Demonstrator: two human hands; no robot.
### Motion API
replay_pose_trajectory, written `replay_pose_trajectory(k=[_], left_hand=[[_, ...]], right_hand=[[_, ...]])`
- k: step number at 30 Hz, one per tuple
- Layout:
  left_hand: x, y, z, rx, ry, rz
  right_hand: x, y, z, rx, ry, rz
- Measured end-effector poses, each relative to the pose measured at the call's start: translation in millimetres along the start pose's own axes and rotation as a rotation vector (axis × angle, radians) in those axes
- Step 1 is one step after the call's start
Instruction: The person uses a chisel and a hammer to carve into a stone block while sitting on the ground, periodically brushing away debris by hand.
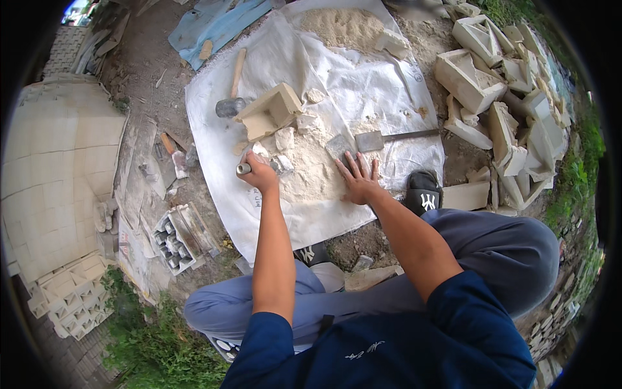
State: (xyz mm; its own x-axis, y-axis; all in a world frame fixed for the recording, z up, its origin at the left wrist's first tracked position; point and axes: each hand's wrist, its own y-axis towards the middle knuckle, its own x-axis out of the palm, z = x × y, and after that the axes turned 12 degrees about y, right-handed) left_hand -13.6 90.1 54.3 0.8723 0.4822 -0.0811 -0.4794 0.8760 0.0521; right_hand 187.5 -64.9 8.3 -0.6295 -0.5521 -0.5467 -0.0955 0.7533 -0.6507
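Observation:
My left hand (262, 174) is closed around a tool with a round, pipe-like handle end (243, 168); a greyish part shows past the hand, but the tool's kind is unclear. My right hand (360, 185) lies palm down with fingers spread on the crushed pale material (314, 175). Beyond its fingertips are a grey square block (337, 146) and a square metal head (369, 141) on a dark bar (411, 135). Pale broken lumps (284, 138) lie just past my left hand, beside a broken cream box-shaped piece (269, 111).
A white woven sheet (214, 188) lies under the work. On it, a mallet (230, 107) rests at left and a sandy heap (343, 29) at the far end. Broken cream moulds (470, 81) pile up at right. A grey gridded block (173, 243) and stacked cream blocks (58, 142) stand left.

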Motion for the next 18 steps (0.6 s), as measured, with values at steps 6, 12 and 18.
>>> replay_pose_trajectory(k=[6,12,18], left_hand=[[3.9,-13.5,73.7,0.036,-0.118,0.101],[-15.5,-15.6,1.1,0.041,-0.138,-0.052],[3.2,-12.2,-5.5,0.131,0.096,0.086]], right_hand=[[4.1,3.1,7.3,-0.015,0.008,0.001],[-1.4,0.9,-7.3,-0.016,0.002,-0.021],[2.5,2.8,1.3,0.003,-0.008,-0.009]])
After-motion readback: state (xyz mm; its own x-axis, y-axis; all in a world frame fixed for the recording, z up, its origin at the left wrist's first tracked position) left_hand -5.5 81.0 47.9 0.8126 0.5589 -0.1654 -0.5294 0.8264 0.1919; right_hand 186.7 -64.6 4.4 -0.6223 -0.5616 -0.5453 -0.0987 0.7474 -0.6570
